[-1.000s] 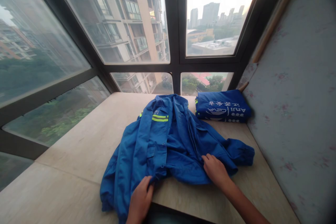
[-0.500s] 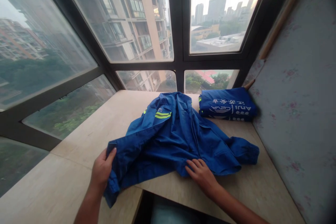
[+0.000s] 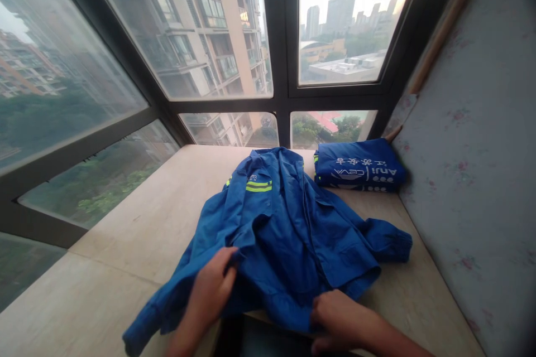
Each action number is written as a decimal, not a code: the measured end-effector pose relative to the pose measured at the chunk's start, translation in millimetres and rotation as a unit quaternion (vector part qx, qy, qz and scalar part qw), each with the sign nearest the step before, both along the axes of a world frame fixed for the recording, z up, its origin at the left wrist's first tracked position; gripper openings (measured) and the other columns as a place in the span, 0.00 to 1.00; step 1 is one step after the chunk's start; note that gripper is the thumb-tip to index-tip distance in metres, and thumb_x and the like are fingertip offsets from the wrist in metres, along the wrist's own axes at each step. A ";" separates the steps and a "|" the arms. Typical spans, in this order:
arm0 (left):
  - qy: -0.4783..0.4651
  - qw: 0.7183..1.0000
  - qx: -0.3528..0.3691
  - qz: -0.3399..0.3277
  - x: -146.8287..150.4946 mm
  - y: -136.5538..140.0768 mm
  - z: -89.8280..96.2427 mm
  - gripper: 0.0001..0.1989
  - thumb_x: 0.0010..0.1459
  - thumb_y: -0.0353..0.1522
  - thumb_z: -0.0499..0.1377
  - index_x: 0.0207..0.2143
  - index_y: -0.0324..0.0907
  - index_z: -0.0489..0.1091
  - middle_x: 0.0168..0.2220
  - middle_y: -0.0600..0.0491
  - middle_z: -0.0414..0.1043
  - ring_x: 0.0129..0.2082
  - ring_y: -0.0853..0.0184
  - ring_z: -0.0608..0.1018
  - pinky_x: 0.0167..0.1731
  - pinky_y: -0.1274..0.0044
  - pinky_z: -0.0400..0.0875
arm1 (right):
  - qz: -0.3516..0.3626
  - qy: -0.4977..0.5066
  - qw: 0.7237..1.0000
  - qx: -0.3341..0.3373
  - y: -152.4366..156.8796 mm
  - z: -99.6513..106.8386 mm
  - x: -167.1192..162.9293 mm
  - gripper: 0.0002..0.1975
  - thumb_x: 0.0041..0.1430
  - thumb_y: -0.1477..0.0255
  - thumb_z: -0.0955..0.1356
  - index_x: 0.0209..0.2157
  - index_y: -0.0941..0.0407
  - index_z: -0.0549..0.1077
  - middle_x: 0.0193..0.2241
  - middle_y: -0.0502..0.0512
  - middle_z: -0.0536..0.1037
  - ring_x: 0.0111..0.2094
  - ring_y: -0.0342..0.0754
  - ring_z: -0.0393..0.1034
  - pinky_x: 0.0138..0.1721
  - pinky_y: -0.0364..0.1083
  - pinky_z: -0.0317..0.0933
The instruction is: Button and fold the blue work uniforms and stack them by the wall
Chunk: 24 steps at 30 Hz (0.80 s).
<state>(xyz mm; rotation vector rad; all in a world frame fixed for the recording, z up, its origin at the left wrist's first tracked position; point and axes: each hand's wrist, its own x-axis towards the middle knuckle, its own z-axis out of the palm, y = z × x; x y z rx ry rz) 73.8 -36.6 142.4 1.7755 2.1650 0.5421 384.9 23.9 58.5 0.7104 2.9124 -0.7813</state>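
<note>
A blue work jacket (image 3: 288, 234) with yellow-green reflective stripes lies spread on the ledge, collar toward the window. My left hand (image 3: 213, 284) is closed on the edge of the jacket's left front panel and lifts it a little. The sleeve on that side trails to the lower left. Near the bottom hem, my right hand (image 3: 339, 318) is curled with its fingers around the cloth; the fingertips are partly hidden. The other sleeve (image 3: 389, 240) stretches out to the right, its elastic cuff showing.
A folded blue jacket (image 3: 358, 166) with white lettering rests at the back right by the wallpapered wall (image 3: 469, 189). Dark-framed windows (image 3: 285, 56) border the pale ledge (image 3: 121, 234). A dark opening (image 3: 268, 340) cuts into the ledge at the front.
My left hand has moved right, from the jacket's left edge to its front panel, and that sleeve now lies extended. My right hand has come nearer with the hem, its fingers now curled.
</note>
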 end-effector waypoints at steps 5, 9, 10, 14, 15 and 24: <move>0.042 0.982 -0.148 -0.107 88.2 -21.8 -90.1 0.25 0.47 0.21 0.50 0.46 0.46 0.72 0.46 0.49 0.73 0.47 0.58 0.74 0.48 0.68 0.68 | -0.277 0.053 0.956 0.080 40.1 -14.3 -10.9 0.10 0.64 0.70 0.63 0.43 0.53 0.75 0.37 0.55 0.77 0.39 0.49 0.72 0.39 0.44 0.61; 0.017 0.985 -0.142 -0.092 93.5 -29.9 -104.4 0.24 0.46 0.21 0.51 0.45 0.46 0.71 0.45 0.49 0.72 0.46 0.58 0.74 0.47 0.68 0.67 | -0.340 -0.017 0.932 0.125 62.8 -41.3 -15.4 0.20 0.58 0.76 0.66 0.53 0.58 0.70 0.45 0.63 0.74 0.46 0.56 0.69 0.44 0.48 0.62; -0.007 0.987 -0.134 -0.086 89.8 -29.3 -103.1 0.22 0.48 0.21 0.51 0.44 0.46 0.71 0.44 0.49 0.72 0.45 0.60 0.74 0.47 0.70 0.67 | -0.337 -0.022 0.936 0.097 65.8 -46.9 -13.5 0.20 0.58 0.76 0.66 0.53 0.58 0.70 0.45 0.64 0.74 0.46 0.56 0.69 0.45 0.48 0.62; -0.122 0.990 -0.068 -0.027 74.4 -23.3 -96.5 0.10 0.61 0.31 0.50 0.38 0.44 0.71 0.39 0.49 0.74 0.41 0.61 0.76 0.43 0.72 0.69 | -0.332 0.064 0.940 -0.040 78.3 -44.4 5.0 0.18 0.61 0.74 0.62 0.51 0.57 0.73 0.46 0.61 0.75 0.48 0.52 0.71 0.49 0.47 0.63; -0.149 0.988 -0.041 -0.004 72.1 -21.8 -95.2 0.10 0.63 0.35 0.50 0.37 0.44 0.71 0.37 0.49 0.75 0.40 0.61 0.76 0.42 0.72 0.69 | -0.338 0.099 0.934 -0.058 81.8 -36.6 10.5 0.18 0.61 0.73 0.61 0.50 0.58 0.74 0.45 0.60 0.76 0.47 0.52 0.71 0.50 0.47 0.63; -0.174 0.974 0.144 0.026 108.8 -13.8 -94.1 0.09 0.63 0.35 0.53 0.40 0.43 0.71 0.38 0.49 0.73 0.41 0.62 0.75 0.44 0.71 0.69 | -0.324 0.319 0.859 -0.234 91.7 14.8 16.4 0.20 0.58 0.66 0.66 0.51 0.55 0.74 0.47 0.57 0.78 0.47 0.53 0.72 0.50 0.51 0.66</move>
